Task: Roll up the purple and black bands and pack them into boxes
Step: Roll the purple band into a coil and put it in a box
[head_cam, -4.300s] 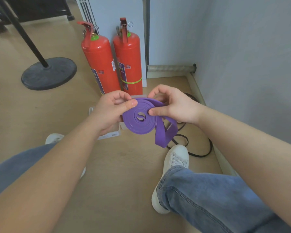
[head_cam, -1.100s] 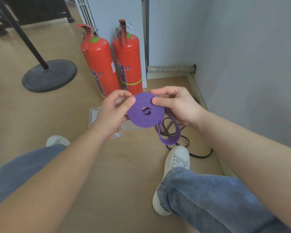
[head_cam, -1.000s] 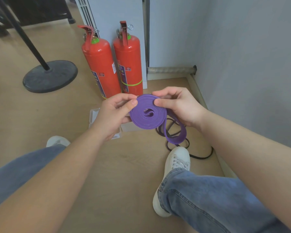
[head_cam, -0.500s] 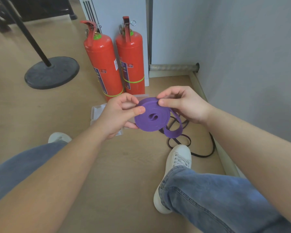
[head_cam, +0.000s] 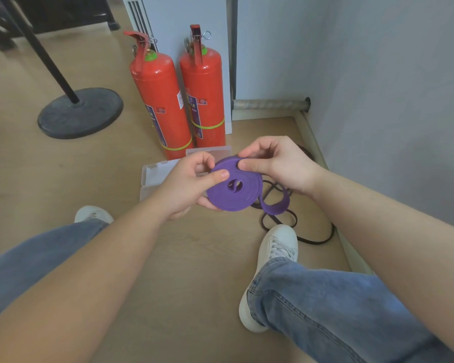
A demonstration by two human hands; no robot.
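Both hands pinch the purple band: left hand clamps the coil, right hand feeds it. Its loose tail has shortened; rolling nearly done, black band still on the floor.

There are two hands, a left hand and a right hand. There is one purple band and one black band. Two red fire extinguishers stand here, a left extinguisher and a right extinguisher. There seem to be two clear boxes, a near box and a far box. There are two white shoes, a left shoe and a right shoe, and one round stand base.
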